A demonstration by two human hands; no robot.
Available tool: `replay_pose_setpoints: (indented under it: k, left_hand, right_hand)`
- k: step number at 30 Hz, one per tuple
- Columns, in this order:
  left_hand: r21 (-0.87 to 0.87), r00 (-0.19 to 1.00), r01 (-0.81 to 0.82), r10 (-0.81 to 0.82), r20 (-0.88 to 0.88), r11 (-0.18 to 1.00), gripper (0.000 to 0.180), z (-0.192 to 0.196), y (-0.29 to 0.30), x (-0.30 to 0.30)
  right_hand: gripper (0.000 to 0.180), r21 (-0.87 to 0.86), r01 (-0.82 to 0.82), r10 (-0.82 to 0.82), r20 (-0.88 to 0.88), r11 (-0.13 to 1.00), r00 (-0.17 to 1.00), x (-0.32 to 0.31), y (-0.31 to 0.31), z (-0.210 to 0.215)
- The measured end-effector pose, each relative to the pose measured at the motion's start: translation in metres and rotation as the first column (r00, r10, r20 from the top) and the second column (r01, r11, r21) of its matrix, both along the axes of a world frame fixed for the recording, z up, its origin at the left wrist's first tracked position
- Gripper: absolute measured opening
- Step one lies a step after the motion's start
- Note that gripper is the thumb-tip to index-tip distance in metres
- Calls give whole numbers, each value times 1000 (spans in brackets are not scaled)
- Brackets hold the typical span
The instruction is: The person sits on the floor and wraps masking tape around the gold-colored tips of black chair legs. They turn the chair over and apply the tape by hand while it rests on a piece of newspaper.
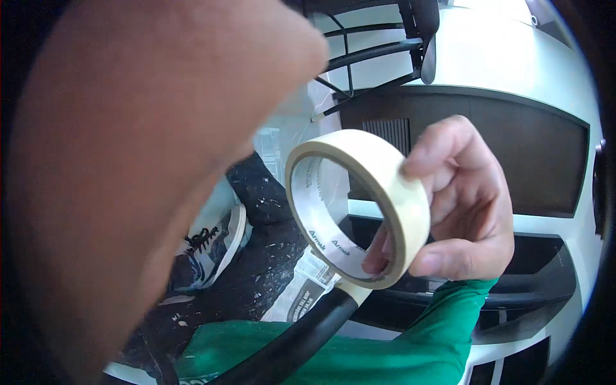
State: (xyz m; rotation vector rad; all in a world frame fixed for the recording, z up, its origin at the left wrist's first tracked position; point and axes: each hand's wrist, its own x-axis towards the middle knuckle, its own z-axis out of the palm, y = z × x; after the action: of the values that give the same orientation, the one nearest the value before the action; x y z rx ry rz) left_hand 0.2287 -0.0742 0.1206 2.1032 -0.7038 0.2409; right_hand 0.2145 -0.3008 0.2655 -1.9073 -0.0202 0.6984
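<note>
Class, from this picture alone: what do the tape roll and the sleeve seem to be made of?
Tape roll: probably crepe paper masking tape, matte cream, on a glossy pale core. Sleeve: likely a knit synthetic fabric, green, smooth with soft folds; the exact fibre cannot be told.

Crumpled printed newspaper sheet — grey and white — low at centre, beneath the tape roll.

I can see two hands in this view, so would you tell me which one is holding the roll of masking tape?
The right hand holds the cream tape roll, fingers pinching its rim and inside. The left hand is only a blurred shape close to the camera, holding nothing visible.
</note>
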Motion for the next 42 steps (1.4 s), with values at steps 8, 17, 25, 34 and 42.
replay_pose_setpoints:
  k: [8,17,25,34,42]
  left_hand:
    - [344,1000,-29,28,9,939,62,-6,2,-1]
    - [191,810,491,-365,-458,850,48,22,13,-6]
    - [-387,373,640,-708,-600,664,66,33,-41,-60]
    - [-195,784,383,-430,-448,903,53,44,-69,-98]
    - [-106,722,247,-256,-643,963,34,50,-80,-102]
  right_hand:
    - [73,-48,-76,81,115,996,990,-14,-3,8]
    - [100,155,66,-80,88,986,993,-51,-8,13]
    - [99,198,76,-68,-46,977,997,-83,-48,20]
    - [53,46,-250,214,383,967,899,-134,-110,-25]
    - [68,21,-341,209,754,940,623,-139,-125,-100]
